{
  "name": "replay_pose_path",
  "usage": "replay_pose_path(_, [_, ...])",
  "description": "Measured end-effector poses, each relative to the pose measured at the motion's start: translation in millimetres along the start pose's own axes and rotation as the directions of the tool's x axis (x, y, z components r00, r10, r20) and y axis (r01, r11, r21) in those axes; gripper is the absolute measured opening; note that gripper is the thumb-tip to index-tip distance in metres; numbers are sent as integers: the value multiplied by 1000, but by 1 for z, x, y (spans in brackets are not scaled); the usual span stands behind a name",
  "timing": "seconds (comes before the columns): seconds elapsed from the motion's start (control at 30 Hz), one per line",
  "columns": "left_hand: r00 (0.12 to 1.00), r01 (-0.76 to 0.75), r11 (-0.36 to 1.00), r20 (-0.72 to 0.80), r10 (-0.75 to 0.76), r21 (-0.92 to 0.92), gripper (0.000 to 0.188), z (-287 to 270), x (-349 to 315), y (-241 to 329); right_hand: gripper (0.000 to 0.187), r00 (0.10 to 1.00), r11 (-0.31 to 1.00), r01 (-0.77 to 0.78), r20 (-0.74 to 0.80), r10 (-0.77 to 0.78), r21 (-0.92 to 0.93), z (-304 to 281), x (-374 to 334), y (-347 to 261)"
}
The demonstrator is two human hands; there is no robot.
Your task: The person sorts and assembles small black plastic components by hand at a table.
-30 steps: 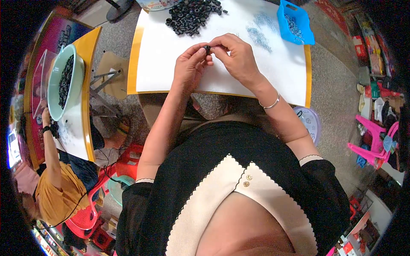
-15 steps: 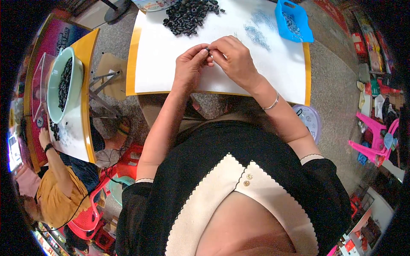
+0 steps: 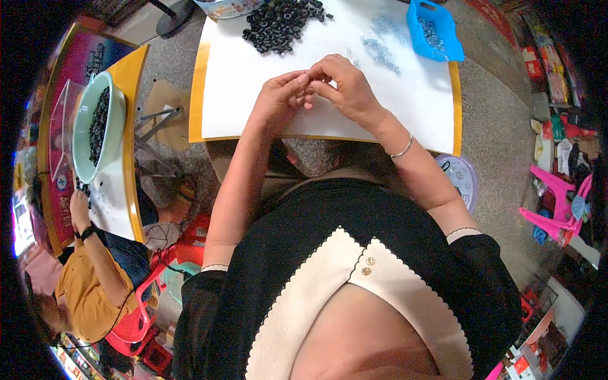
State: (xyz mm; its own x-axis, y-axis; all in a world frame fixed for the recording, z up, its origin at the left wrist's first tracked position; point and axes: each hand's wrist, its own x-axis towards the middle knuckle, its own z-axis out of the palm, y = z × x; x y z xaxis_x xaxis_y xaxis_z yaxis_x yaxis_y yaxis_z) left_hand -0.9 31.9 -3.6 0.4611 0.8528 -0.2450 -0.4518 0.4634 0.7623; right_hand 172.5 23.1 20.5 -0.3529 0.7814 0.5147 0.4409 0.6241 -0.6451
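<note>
left hand (image 3: 277, 101) and right hand (image 3: 352, 92) pressed fingers together, any held piece hidden, many small black tubular pieces (image 3: 282, 26) left heaped.

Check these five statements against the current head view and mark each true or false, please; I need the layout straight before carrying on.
1. The fingertips of the left hand and right hand are close together. True.
2. The blue basket is near the table's left edge. False: the blue basket is near its right edge.
3. The pile of small black pieces lies beyond the hands. True.
4. The bracelet is on the left wrist. False: the bracelet is on the right wrist.
5. The pale green basin on the other table holds dark pieces. True.
</note>
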Motion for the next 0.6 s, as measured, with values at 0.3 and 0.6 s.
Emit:
replay_pose_path(0.3, [1000,-9,997,-7,8,-75,29,4,-1,-5,12,994,994,-108,-31,108,-8,-1,-3,3])
replay_pose_path(0.6, [969,-141,966,-172,180,218,27,9,-1,-19,18,986,990,-132,-94,137,53,19,-7,-5])
